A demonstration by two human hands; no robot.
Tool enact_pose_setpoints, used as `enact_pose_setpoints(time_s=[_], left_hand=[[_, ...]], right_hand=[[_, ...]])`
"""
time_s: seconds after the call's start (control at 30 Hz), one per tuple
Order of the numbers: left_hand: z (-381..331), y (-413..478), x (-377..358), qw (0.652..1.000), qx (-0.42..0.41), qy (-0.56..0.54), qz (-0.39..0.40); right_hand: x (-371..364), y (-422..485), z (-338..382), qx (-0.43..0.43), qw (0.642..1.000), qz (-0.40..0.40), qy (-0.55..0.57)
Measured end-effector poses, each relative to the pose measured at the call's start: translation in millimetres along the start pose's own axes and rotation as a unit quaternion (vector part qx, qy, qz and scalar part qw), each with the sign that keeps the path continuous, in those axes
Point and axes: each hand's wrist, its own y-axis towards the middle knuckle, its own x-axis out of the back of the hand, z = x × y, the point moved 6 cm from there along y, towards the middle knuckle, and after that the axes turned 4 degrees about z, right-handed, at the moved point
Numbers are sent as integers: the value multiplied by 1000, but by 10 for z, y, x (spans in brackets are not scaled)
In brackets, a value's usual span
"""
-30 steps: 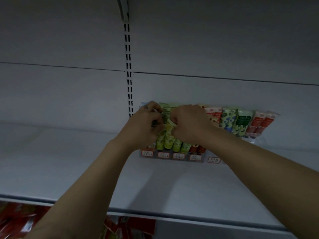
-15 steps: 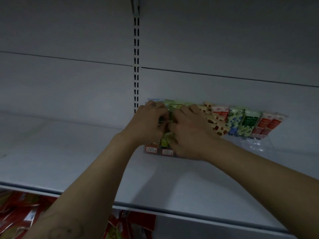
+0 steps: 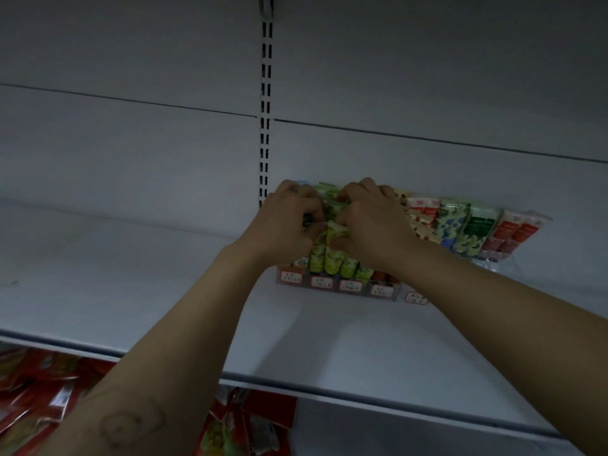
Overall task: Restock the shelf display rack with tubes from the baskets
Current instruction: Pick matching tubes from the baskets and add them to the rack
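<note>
A clear display rack with red-and-white price labels stands at the back of a white shelf. Colourful tubes lean in it: yellow-green tubes on the left, cream, blue-flowered, green and red tubes to the right. My left hand and my right hand meet over the rack's left part. Both curl their fingers round the yellow-green tubes and hide the tops of them. No basket is in view.
A slotted upright runs up the back wall just left of the rack. Red packets hang or lie on the level below the shelf's front edge. The shelf surface left of the rack is bare.
Both hands stay on the yellow-green tubes at the rack's left. The right hand has lifted a little since half a second ago, so the green tubes' lower ends and more price labels show again.
</note>
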Motion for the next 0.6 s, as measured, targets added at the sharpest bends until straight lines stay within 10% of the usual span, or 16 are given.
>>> enact_pose_setpoints(time_s=[0.6], left_hand=[[2, -13, -21, 1000, 23, -13, -11]], right_hand=[[-152, -45, 18, -33, 999, 8, 26]])
